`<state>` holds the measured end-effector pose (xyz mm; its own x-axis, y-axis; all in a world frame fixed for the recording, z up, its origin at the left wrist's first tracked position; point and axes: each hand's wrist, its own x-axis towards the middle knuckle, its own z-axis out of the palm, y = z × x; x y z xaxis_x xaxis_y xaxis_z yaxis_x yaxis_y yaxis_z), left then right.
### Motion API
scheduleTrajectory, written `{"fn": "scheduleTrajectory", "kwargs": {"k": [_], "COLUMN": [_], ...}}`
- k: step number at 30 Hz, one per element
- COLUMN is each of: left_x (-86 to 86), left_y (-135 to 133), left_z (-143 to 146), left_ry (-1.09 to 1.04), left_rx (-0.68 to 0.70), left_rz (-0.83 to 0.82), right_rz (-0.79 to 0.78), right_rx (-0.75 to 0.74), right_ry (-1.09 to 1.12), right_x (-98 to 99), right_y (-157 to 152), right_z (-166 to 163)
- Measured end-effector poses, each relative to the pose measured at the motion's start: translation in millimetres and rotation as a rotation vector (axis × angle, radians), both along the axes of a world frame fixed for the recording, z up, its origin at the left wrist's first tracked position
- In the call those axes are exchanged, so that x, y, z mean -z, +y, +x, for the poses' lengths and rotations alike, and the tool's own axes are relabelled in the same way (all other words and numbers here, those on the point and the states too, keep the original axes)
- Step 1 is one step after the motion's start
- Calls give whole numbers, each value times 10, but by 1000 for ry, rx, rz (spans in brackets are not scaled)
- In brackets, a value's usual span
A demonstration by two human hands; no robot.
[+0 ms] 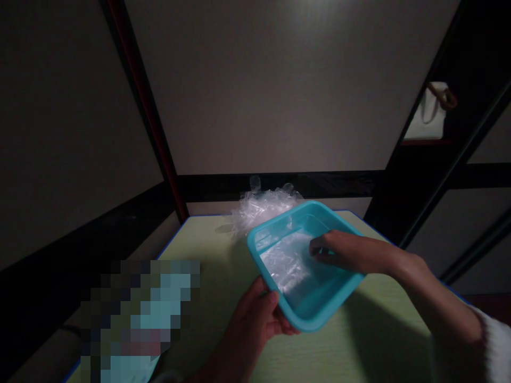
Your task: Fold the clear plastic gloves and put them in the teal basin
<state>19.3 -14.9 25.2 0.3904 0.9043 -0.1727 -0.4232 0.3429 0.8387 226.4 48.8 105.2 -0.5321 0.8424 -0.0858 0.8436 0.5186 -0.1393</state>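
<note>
A turquoise plastic basin (319, 319) is tilted above the table, gripped at its near left rim by my left hand (265, 314), thumb on the edge and fingers underneath. Inside it lies a clear plastic bag (289, 266), flat and crinkled. My right hand (337, 250) reaches in over the right rim. Its fingers are curled together at the right edge of the plastic; whether they pinch it is hard to make out. Behind the basin, a heap of clear plastic bags (265, 207) rests on the table's far end.
The pale green table (207, 250) has a blue edge and meets a light cabinet panel (279, 96) at the back. A blurred-out patch (147, 319) covers something at the left. A white bag (429, 114) stands on a dark shelf to the right.
</note>
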Motion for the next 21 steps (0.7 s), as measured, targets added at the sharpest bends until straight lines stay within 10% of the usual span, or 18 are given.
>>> {"fn": "scheduleTrajectory", "kwargs": {"k": [21], "left_x": [-199], "left_y": [150], "left_z": [-151], "left_ry": [-1], "left_rx": [-437], "left_rz": [223], "right_rz": [707], "right_rx": [112], "right_ry": [531], "right_x": [-113], "right_y": [10], "right_z": [-126]}}
